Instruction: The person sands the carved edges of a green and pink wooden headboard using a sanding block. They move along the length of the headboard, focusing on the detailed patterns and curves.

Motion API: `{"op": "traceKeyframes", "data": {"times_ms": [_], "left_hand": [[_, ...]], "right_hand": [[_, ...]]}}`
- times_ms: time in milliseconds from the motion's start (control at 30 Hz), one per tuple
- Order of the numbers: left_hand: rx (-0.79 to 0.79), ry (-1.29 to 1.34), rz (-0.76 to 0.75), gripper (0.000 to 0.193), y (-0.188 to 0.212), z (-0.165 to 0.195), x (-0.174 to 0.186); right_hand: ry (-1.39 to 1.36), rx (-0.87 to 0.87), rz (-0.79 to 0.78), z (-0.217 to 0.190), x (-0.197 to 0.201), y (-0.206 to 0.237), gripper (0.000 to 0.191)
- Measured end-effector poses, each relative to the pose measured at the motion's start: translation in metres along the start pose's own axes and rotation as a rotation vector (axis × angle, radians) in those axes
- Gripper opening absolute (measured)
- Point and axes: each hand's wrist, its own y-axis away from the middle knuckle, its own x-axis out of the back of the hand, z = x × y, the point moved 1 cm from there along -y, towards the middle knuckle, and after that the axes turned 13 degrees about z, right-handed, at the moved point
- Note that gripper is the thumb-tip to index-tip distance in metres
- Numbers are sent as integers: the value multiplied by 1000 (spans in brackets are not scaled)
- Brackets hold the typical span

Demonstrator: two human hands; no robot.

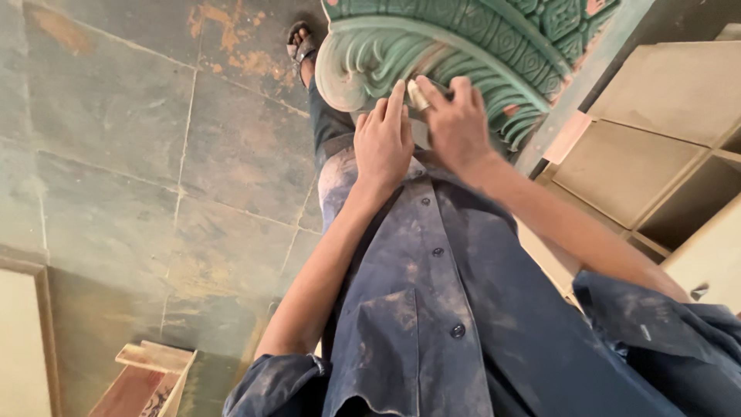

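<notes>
A large carved piece painted teal green [463,38], with scrolls and ribbed curves, fills the top of the head view. My left hand [382,143] rests flat against its lower scroll edge, fingers together and pointing up. My right hand [455,120] presses a small folded strip of pale sandpaper [417,96] against the ribbed carving right beside the left hand. Both forearms reach up from my dusty blue button shirt [432,309].
Stained stone floor tiles [154,154] spread to the left, with my sandalled foot [301,48] near the top. Pale wooden shelving compartments [656,147] stand at the right. A wooden board and frame pieces [150,371] lie at the bottom left.
</notes>
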Motion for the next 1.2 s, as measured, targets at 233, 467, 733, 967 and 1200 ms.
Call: {"op": "traceKeyframes", "data": {"times_ms": [233,467,733,967,1200], "left_hand": [[-12,0,27,40,1,-4,-3],[-7,-5,28,39,3,-11,-2],[0,5,-14,39,4,-9,-2],[-51,25,-3,38,7,-2,-5],[-86,12,6,40,8,0,-6]], "right_hand": [[-63,-144,28,10,12,2,46],[179,61,-5,12,-2,6,31],[130,-62,-14,8,5,0,37],[-99,-262,9,6,5,8,45],[-112,-200,26,4,4,11,37]]}}
